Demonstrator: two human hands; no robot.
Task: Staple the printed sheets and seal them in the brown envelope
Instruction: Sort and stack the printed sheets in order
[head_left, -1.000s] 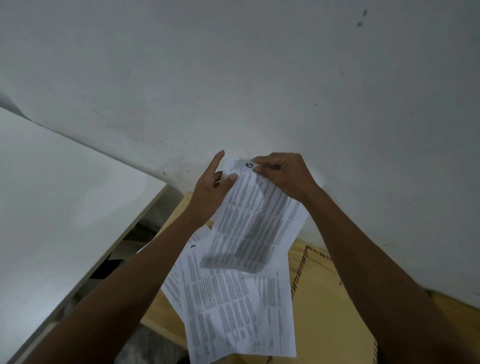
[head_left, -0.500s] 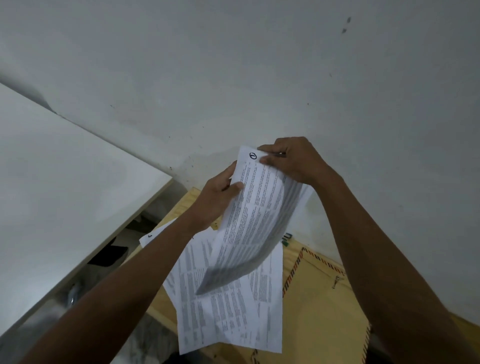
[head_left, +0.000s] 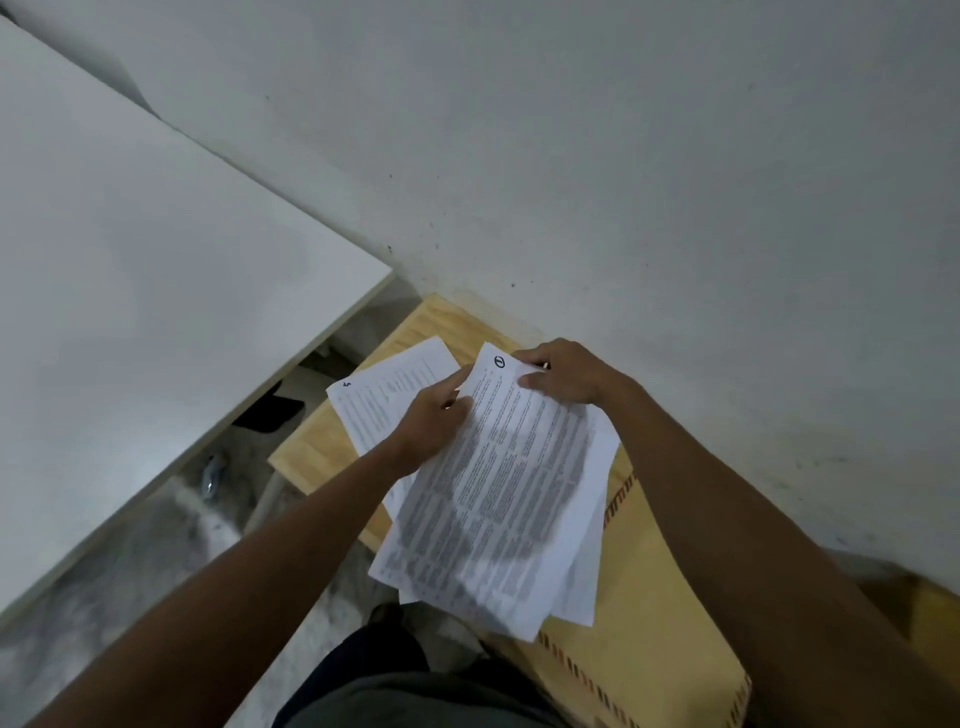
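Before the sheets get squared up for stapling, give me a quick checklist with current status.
1. Top sheet held by both hands, right hand and left hand: ok.
2. All sheets gathered: not ok, another sheet fans out to the left.
3. Edges aligned: not ok.
4. Brown envelope within reach on the wooden table: ok.
5. Stapler located: cannot tell, none visible.
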